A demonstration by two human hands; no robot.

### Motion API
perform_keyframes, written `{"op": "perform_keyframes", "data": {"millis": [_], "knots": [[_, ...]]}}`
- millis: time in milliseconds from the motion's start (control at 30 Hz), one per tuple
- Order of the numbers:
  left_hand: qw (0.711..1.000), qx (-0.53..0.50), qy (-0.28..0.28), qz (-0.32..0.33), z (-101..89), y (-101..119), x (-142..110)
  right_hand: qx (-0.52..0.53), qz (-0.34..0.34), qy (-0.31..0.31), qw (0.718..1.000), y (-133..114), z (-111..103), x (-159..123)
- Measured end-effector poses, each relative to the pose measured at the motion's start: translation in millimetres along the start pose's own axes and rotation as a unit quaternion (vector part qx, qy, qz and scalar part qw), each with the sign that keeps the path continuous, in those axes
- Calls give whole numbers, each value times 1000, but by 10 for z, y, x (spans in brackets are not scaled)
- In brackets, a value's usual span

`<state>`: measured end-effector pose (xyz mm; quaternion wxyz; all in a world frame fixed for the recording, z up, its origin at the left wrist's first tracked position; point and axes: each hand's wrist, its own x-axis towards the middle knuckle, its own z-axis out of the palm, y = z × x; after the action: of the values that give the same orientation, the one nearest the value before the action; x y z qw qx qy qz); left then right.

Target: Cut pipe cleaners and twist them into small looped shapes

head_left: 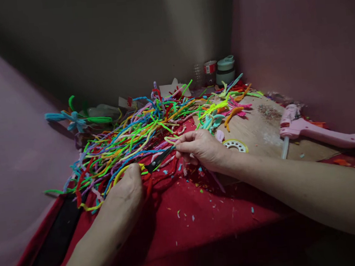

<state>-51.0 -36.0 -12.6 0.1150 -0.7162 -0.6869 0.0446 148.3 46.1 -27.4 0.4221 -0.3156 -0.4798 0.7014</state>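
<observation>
My left hand (128, 187) is closed around the handles of a pair of scissors (153, 165) with dark blades and what look like yellow handles. The blades point right and up, their tips reaching my right hand (202, 147). Between thumb and fingers, my right hand pinches a pale yellow pipe cleaner (169, 139), bent into a loop. Part of it is hidden behind the fingers. Behind both hands spreads a large heap of pipe cleaners (134, 132) in many colours. I cannot tell whether the blades touch the pinched piece.
A pink hot glue gun (317, 132) rests on a brown board (257, 124) at right. A white ring-shaped spool (235, 146) lies by my right wrist. Bottles and a pale green cup (225, 71) stand behind. A black phone-like slab (54, 239) lies left on the red cloth (209, 213), among scraps.
</observation>
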Motion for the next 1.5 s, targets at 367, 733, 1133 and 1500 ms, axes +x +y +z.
{"op": "perform_keyframes", "data": {"millis": [367, 733, 1133, 1500], "knots": [[1000, 12, -23, -7, 2, 36, 1, 5, -3, -16, 1000, 27, -19, 12], [994, -85, -39, -53, 73, 69, -16, -17, -19, -31, 999, 61, -20, 27], [993, -37, -66, -89, 16, 63, 11, 4, -18, 1, 1000, 42, -40, 54], [993, -50, -61, -90, 46, -9, -64, 70, -40, -37, 996, 44, -37, 42]]}}
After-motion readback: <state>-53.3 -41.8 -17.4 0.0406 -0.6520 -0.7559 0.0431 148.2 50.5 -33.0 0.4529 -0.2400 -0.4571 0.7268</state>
